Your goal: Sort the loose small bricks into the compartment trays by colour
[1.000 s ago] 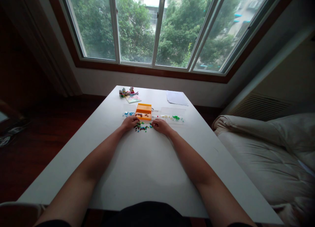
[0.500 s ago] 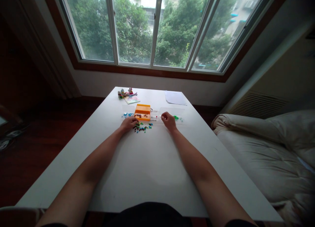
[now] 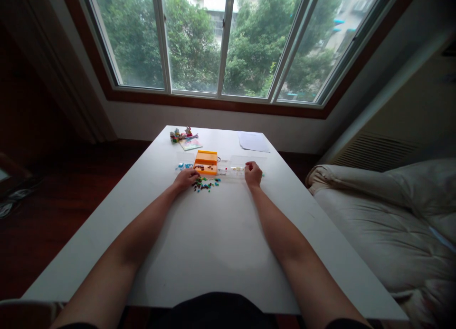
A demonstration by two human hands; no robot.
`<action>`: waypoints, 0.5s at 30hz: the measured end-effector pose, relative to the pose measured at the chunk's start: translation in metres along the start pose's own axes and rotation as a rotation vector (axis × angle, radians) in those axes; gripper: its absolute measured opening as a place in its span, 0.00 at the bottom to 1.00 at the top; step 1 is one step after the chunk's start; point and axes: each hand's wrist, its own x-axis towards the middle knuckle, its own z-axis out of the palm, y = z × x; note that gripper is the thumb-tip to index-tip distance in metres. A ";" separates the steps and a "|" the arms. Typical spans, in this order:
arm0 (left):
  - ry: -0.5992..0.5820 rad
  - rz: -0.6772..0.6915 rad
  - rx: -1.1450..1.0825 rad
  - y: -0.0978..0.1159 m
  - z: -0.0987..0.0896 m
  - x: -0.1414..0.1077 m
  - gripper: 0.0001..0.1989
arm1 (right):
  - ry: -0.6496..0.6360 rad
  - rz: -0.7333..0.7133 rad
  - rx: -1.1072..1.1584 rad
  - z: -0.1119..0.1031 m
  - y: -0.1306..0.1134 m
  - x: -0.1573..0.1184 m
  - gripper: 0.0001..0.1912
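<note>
your left hand (image 3: 186, 178) was loosely curled at the loose pieces (image 3: 204, 184); your right hand (image 3: 252, 174), fingers bunched, covered part of the right clear tray (image 3: 237, 163). grip contents: too small to tell.

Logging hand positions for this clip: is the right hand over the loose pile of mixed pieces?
No, the right hand is over the clear tray, off to the right of the pile.
</note>
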 end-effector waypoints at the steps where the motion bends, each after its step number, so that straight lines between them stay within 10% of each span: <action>1: -0.002 -0.006 -0.002 0.001 0.000 0.000 0.12 | -0.050 -0.039 0.007 0.003 -0.006 -0.004 0.12; 9: -0.004 0.003 -0.008 0.002 0.000 0.000 0.12 | -0.521 -0.487 -0.022 0.021 -0.048 -0.043 0.10; 15: 0.000 -0.006 0.010 0.002 0.000 0.000 0.11 | -0.578 -0.550 -0.194 0.025 -0.057 -0.052 0.06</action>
